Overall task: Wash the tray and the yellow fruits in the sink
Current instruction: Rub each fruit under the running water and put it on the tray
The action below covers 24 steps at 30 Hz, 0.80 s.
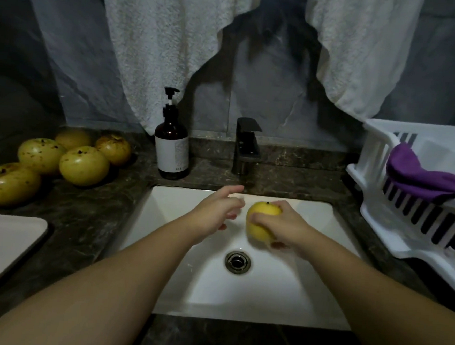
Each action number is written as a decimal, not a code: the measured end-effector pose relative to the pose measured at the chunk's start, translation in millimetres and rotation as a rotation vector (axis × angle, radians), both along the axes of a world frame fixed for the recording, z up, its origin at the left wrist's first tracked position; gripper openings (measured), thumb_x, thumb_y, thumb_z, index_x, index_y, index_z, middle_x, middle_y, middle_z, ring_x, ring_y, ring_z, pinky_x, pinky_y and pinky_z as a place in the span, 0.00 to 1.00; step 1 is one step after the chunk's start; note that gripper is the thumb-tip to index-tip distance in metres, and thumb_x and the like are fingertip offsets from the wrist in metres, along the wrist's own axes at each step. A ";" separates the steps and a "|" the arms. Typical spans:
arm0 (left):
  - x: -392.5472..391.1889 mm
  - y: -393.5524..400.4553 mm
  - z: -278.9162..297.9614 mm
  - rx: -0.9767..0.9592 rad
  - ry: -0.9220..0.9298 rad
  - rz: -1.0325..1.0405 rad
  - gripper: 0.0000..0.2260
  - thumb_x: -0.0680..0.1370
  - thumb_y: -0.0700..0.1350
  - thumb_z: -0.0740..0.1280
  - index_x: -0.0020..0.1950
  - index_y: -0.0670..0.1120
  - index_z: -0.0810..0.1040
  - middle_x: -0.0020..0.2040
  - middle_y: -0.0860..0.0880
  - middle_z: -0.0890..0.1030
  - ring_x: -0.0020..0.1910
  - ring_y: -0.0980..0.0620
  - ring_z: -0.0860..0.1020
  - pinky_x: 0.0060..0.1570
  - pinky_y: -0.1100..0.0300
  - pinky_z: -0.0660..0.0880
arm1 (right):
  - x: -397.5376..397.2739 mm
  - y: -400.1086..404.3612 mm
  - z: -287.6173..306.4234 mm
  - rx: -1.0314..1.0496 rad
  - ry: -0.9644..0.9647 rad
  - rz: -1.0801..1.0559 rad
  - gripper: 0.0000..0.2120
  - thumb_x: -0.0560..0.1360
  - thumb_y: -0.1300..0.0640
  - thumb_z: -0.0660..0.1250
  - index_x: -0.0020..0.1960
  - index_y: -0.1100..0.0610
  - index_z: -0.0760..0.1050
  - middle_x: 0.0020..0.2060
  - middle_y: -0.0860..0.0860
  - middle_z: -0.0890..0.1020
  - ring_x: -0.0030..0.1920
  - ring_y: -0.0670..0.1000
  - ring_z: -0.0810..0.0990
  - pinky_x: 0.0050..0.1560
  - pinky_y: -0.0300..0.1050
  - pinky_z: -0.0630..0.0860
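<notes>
My right hand (285,222) grips a yellow fruit (260,223) over the white sink (176,276), fingers curled round it, just below the black faucet (247,146). My left hand (218,209) hangs beside the fruit with fingers loose and extended, holding nothing. Five more yellow fruits (84,165) sit on the dark counter (83,216) at left, and the tray (3,240) lies near that counter's front edge

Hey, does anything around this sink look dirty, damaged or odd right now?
Yes: the five yellow fruits on the counter left of the sink carry brown specks, unlike the clean fruit.
</notes>
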<state>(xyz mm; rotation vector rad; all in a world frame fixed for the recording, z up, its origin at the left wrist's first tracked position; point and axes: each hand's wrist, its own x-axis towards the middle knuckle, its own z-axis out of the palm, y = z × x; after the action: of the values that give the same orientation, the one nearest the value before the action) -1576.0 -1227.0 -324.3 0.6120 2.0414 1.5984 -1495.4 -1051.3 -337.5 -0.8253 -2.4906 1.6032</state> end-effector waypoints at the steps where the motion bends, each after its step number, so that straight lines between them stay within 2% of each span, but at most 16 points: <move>1: 0.7 -1.1 2.1 -0.009 0.014 -0.025 0.19 0.80 0.50 0.70 0.70 0.63 0.73 0.59 0.54 0.81 0.60 0.49 0.80 0.62 0.49 0.74 | -2.3 0.9 5.3 -0.117 0.051 -0.018 0.30 0.67 0.38 0.77 0.63 0.44 0.68 0.52 0.53 0.79 0.44 0.56 0.84 0.41 0.56 0.83; 2: 2.1 -1.8 5.1 -0.012 0.030 -0.048 0.24 0.76 0.50 0.73 0.70 0.62 0.72 0.59 0.56 0.81 0.59 0.51 0.80 0.58 0.52 0.74 | -4.0 1.1 12.6 -0.222 0.100 -0.025 0.30 0.68 0.37 0.77 0.63 0.45 0.69 0.52 0.55 0.81 0.43 0.56 0.84 0.44 0.59 0.83; 4: 5.7 -1.3 12.6 -0.007 0.070 -0.072 0.31 0.70 0.49 0.75 0.73 0.59 0.72 0.60 0.57 0.80 0.57 0.53 0.80 0.52 0.54 0.75 | -4.8 -2.4 23.5 -0.347 0.160 0.008 0.30 0.70 0.37 0.76 0.65 0.46 0.69 0.54 0.55 0.82 0.47 0.54 0.86 0.48 0.59 0.84; 6: 8.2 0.4 21.4 -0.003 0.123 -0.055 0.32 0.72 0.45 0.78 0.74 0.56 0.71 0.61 0.55 0.80 0.57 0.53 0.80 0.51 0.52 0.79 | -3.2 -8.8 34.0 -0.423 0.177 0.060 0.28 0.73 0.38 0.73 0.67 0.48 0.69 0.58 0.54 0.82 0.51 0.53 0.86 0.44 0.54 0.85; 8: 8.4 -1.5 31.0 -0.013 0.146 -0.031 0.31 0.75 0.42 0.78 0.75 0.54 0.71 0.60 0.55 0.80 0.55 0.55 0.81 0.51 0.54 0.81 | -0.8 -13.6 49.4 -0.512 0.156 0.129 0.22 0.79 0.42 0.67 0.69 0.51 0.71 0.59 0.57 0.82 0.49 0.53 0.85 0.41 0.51 0.82; 10: 8.2 -11.0 41.9 -0.027 0.114 -0.036 0.31 0.75 0.42 0.78 0.75 0.54 0.70 0.60 0.53 0.81 0.55 0.53 0.82 0.51 0.55 0.81 | 3.9 -17.5 66.7 -0.594 0.141 0.171 0.17 0.82 0.47 0.60 0.66 0.55 0.73 0.53 0.60 0.84 0.45 0.55 0.84 0.41 0.50 0.80; 12: 5.8 -27.1 52.6 -0.044 0.106 -0.036 0.31 0.75 0.41 0.78 0.75 0.53 0.71 0.62 0.49 0.82 0.59 0.48 0.82 0.55 0.52 0.80 | 7.1 -25.4 79.9 -0.593 0.146 0.216 0.14 0.83 0.50 0.60 0.64 0.56 0.73 0.51 0.59 0.84 0.48 0.56 0.83 0.46 0.52 0.79; 14: 4.0 -47.9 64.5 -0.071 0.117 -0.032 0.30 0.75 0.42 0.78 0.73 0.54 0.72 0.63 0.48 0.82 0.60 0.47 0.82 0.60 0.48 0.79 | 7.6 -40.6 88.1 -0.517 0.153 0.263 0.16 0.83 0.50 0.63 0.68 0.54 0.71 0.58 0.58 0.80 0.55 0.58 0.83 0.52 0.54 0.81; 16: 4.7 -71.7 75.3 -0.083 0.126 -0.010 0.29 0.73 0.45 0.79 0.72 0.54 0.74 0.62 0.49 0.82 0.60 0.47 0.82 0.62 0.46 0.78 | 5.0 -61.0 93.4 -0.443 0.177 0.284 0.20 0.81 0.49 0.68 0.70 0.53 0.69 0.62 0.57 0.79 0.59 0.59 0.82 0.56 0.56 0.83; 18: 6.7 -101.0 84.2 -0.078 0.134 0.022 0.30 0.70 0.49 0.80 0.71 0.54 0.76 0.60 0.49 0.84 0.59 0.47 0.83 0.62 0.48 0.78 | 1.0 -86.3 97.8 -0.428 0.202 0.291 0.24 0.78 0.48 0.71 0.70 0.53 0.69 0.62 0.58 0.79 0.57 0.59 0.84 0.54 0.56 0.84; 20: 9.8 -131.7 90.0 -0.059 0.132 0.052 0.28 0.69 0.50 0.82 0.67 0.54 0.78 0.57 0.50 0.86 0.57 0.50 0.84 0.57 0.52 0.79 | -2.5 -112.4 103.6 -0.434 0.219 0.317 0.23 0.77 0.49 0.73 0.68 0.53 0.71 0.61 0.58 0.80 0.54 0.57 0.86 0.52 0.55 0.84; 22: 11.5 -164.8 92.3 -0.026 0.124 0.096 0.24 0.73 0.45 0.81 0.66 0.52 0.77 0.57 0.48 0.86 0.55 0.51 0.84 0.52 0.54 0.78 | -8.5 -139.1 108.8 -0.449 0.228 0.370 0.18 0.77 0.54 0.74 0.65 0.52 0.74 0.59 0.58 0.81 0.48 0.55 0.87 0.54 0.57 0.84; 24: 13.4 -201.4 93.4 0.003 0.118 0.155 0.25 0.74 0.40 0.79 0.66 0.49 0.73 0.59 0.44 0.83 0.55 0.49 0.82 0.51 0.54 0.79 | -15.3 -167.8 113.3 -0.453 0.236 0.440 0.18 0.76 0.59 0.74 0.63 0.51 0.76 0.58 0.57 0.82 0.47 0.55 0.88 0.57 0.59 0.83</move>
<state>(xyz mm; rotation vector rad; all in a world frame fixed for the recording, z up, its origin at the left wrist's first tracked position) -1562.7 -1428.4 -230.9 0.5736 2.2211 1.6886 -1510.7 -1219.2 -224.2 -0.0823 -2.2742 2.2995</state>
